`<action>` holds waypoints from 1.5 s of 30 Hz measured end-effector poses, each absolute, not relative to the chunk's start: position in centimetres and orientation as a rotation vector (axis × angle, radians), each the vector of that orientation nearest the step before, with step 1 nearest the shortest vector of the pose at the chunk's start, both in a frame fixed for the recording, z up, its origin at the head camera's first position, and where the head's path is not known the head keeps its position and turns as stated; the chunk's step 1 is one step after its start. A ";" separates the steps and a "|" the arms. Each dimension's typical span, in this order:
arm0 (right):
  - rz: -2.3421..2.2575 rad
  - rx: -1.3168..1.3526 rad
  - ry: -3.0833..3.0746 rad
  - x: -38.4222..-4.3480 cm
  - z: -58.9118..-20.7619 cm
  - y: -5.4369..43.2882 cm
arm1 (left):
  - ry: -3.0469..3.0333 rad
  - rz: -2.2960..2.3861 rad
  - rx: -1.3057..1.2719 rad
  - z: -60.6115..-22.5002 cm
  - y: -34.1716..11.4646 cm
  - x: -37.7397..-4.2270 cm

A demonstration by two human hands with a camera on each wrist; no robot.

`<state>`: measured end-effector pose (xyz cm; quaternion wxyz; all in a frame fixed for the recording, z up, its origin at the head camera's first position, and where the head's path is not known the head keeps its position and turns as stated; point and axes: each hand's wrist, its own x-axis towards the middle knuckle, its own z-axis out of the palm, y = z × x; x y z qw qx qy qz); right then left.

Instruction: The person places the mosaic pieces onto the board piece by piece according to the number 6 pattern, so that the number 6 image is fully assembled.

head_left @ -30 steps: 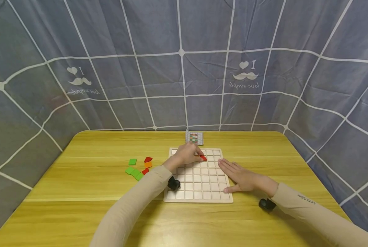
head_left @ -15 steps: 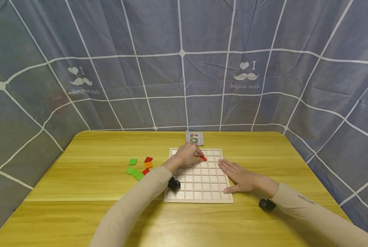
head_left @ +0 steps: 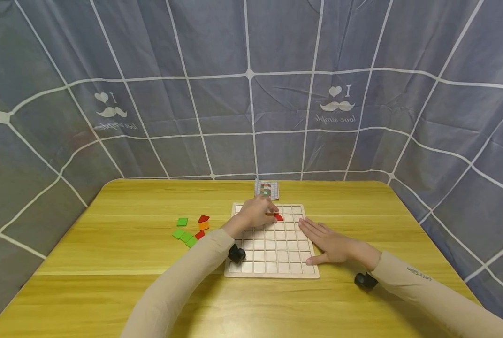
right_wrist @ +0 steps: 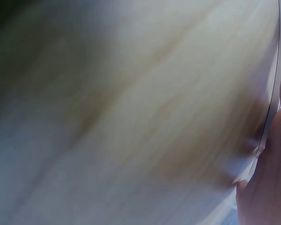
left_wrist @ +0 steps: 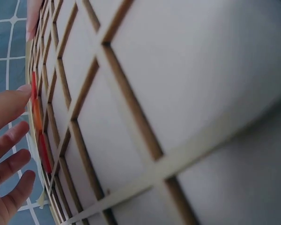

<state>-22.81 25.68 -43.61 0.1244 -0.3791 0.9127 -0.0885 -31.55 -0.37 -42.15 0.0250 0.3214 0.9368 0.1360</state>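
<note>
A pale wooden grid board [head_left: 271, 255] lies on the table. My left hand [head_left: 256, 211] is over its far rows, fingers slightly bent and apart. In the left wrist view, the thumb [left_wrist: 11, 101] touches or nearly touches a red piece [left_wrist: 34, 86] in the grid. An orange piece [left_wrist: 38, 115] and another red piece [left_wrist: 45, 153] lie beside it in a row. The head view shows the nearest red piece [head_left: 279, 217], with the others mostly covered by the hand. My right hand [head_left: 329, 241] rests flat along the board's right edge, fingers straight.
Left of the board lie several green squares [head_left: 186, 237], an orange piece [head_left: 203, 226] and two red pieces [head_left: 203, 218]. A folded pattern card [head_left: 271, 188] stands behind the board. A grey curtain [head_left: 217, 108] encloses the table [head_left: 141, 220].
The red piece by my left thumb looks a little flatter in its cell, and more of it shows. Both hands have stayed almost where they were.
</note>
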 end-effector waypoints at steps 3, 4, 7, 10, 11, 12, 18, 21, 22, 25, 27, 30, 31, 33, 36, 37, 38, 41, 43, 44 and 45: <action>-0.266 -1.093 2.655 -22.7 -43.5 25.6 | 2.899 0.461 0.987 -41.8 -0.8 -31.3; -0.265 -1.088 2.653 -22.7 -43.5 25.6 | 2.902 0.472 0.983 -41.7 -1.0 -31.2; -0.268 -1.087 2.654 -22.6 -43.4 25.5 | 2.911 0.510 0.966 -41.5 -1.7 -31.0; -0.268 -1.099 2.658 -22.6 -43.4 25.6 | 2.931 0.555 0.930 -41.3 -2.6 -30.9; -0.267 -1.102 2.658 -22.6 -43.4 25.6 | 2.938 0.576 0.918 -41.2 -2.9 -30.8; -0.272 -1.108 2.660 -22.6 -43.4 25.6 | 2.945 0.591 0.909 -41.2 -3.3 -30.7; -0.281 -1.077 2.644 -22.7 -43.4 25.6 | 3.019 0.637 0.868 -40.7 -6.0 -30.4; -0.277 -1.051 2.638 -22.8 -43.6 25.6 | 3.059 0.676 0.845 -40.5 -7.6 -30.3; -0.281 -1.049 2.638 -22.9 -43.6 25.6 | 3.071 0.683 0.840 -40.4 -8.1 -30.3; -0.277 -1.058 2.641 -22.9 -43.7 25.6 | 3.089 0.693 0.835 -40.4 -9.7 -30.1; -0.281 -1.075 2.644 -22.9 -43.7 25.6 | 3.096 0.704 0.825 -40.4 -10.7 -30.0; -0.295 -1.097 2.651 -22.7 -43.5 25.6 | 3.101 0.723 0.794 -40.3 -12.0 -29.7; -0.298 -1.098 2.653 -22.7 -43.5 25.7 | 3.099 0.733 0.774 -40.2 -12.4 -29.6; -0.313 -1.100 2.658 -22.6 -43.4 25.8 | 3.093 0.756 0.740 -40.1 -13.1 -29.5; -0.300 -1.082 2.658 -22.6 -43.3 25.8 | 3.093 0.777 0.699 -40.0 -14.3 -29.2; -0.291 -1.078 2.658 -22.6 -43.3 25.8 | 3.094 0.781 0.684 -40.1 -14.7 -29.1; -0.286 -1.076 2.658 -22.6 -43.4 25.8 | 3.098 0.783 0.673 -40.1 -15.1 -29.0; -0.263 -1.067 2.660 -22.7 -43.6 25.7 | 3.110 0.803 0.632 -40.2 -16.5 -28.8; -0.265 -1.068 2.659 -22.8 -43.7 25.6 | 3.120 0.817 0.606 -40.4 -17.5 -28.5; -0.271 -1.070 2.658 -22.8 -43.7 25.6 | 3.123 0.825 0.594 -40.5 -18.0 -28.4; -0.274 -1.073 2.658 -22.8 -43.8 25.6 | 3.124 0.833 0.586 -40.6 -18.5 -28.3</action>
